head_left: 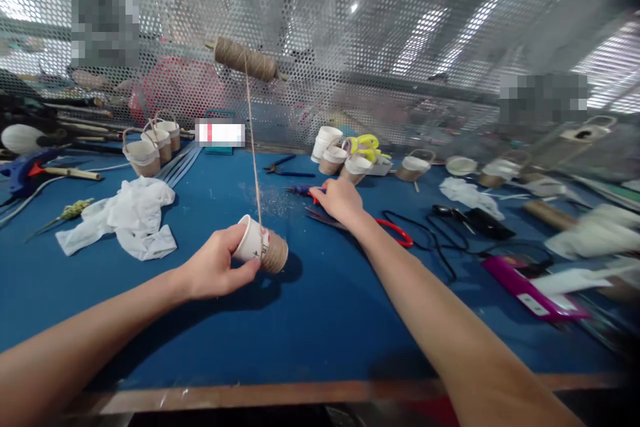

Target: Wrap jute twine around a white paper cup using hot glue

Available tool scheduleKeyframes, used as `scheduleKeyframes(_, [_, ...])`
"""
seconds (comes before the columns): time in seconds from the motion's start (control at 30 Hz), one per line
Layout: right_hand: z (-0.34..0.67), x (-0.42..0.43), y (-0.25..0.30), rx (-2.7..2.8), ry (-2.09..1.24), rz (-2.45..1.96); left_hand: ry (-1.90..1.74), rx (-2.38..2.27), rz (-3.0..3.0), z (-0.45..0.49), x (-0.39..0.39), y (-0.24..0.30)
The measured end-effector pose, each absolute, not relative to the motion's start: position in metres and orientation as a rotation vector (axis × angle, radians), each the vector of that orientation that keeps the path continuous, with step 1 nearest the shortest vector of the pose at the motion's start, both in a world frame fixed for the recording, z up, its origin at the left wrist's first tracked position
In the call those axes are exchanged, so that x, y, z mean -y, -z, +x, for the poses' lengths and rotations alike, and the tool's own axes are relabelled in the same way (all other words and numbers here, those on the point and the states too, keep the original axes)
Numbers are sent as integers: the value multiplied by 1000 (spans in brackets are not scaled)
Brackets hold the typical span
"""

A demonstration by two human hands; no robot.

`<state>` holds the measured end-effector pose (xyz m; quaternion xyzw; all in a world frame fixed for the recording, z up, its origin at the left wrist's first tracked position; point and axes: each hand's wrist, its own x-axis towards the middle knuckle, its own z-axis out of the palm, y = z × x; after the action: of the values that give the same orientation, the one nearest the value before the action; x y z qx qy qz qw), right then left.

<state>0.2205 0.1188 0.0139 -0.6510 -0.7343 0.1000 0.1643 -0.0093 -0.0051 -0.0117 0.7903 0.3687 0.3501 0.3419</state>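
My left hand (215,263) is closed around a white paper cup (249,240) tipped on its side above the table. Brown twine is wound round the lower part of the cup. A taut strand of twine (253,147) runs from the cup up to a twine spool (245,60) hung at the mesh panel. On the far part of the table my right hand (343,201) is wrapped round a blue hot glue gun (300,190) with a red trigger, its nozzle to the left. Red-handled scissors (395,232) lie beneath my right wrist.
Twine-wrapped cups with handles (143,157) stand at the back left, others (357,167) at the back middle. A crumpled white cloth (125,217) lies left, near another glue gun (25,170). Blue-handled pliers (283,163), black cables (440,247) and a purple box (533,290) lie around.
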Motion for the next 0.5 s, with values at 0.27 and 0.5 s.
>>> scheduleKeyframes(0.27, [156,-59,-40,2130,-1140,-1080,-880,-995,1950,-9,6,8])
scheduleKeyframes(0.5, [171,-36,-48,1874,-1203,-1000,-838,-923,1631,-7,7,9])
